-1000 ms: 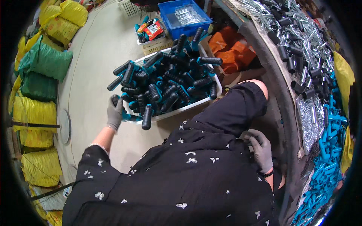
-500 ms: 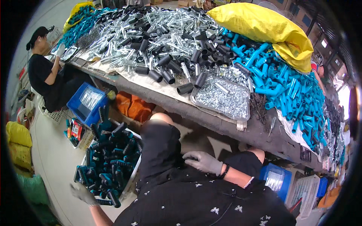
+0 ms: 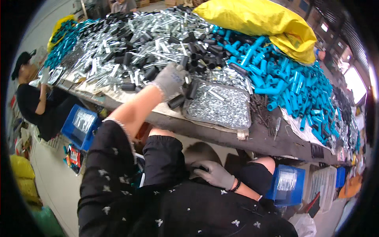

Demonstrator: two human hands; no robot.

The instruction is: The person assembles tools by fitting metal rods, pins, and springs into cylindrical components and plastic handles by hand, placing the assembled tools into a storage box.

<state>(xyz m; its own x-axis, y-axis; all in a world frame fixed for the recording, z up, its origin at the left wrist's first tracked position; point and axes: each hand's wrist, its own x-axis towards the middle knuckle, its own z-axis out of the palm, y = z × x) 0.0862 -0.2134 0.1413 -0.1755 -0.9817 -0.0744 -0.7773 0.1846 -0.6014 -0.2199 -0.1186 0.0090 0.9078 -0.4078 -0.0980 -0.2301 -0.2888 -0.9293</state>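
Observation:
My left hand (image 3: 170, 81), in a grey glove, reaches over the table's near edge among black tubes (image 3: 151, 73) and silver tubes. Its fingers are curled beside an upright black tube (image 3: 184, 61); what they hold, if anything, is hidden. Close to that wrist lie more black tubes (image 3: 176, 101) and a clear tray (image 3: 249, 114) full of small silver metal pieces. My right hand (image 3: 215, 173), gloved too, lies over my lap with its fingers loosely bent and apart. I see nothing held in it, though dark cloth lies under the fingertips.
Teal plastic tubes (image 3: 294, 85) are heaped at the right under a yellow sack (image 3: 256, 17). A screwdriver (image 3: 277, 127) lies near the table edge. Blue bins (image 3: 290, 185) (image 3: 68, 123) of silver rods stand both sides. A co-worker (image 3: 31, 94) sits at the left.
My left hand has swung from beside the crate of teal-and-black parts up onto the heaped table. My right hand stays over my lap. The view has shifted, and my left sleeve covers most of the crate.

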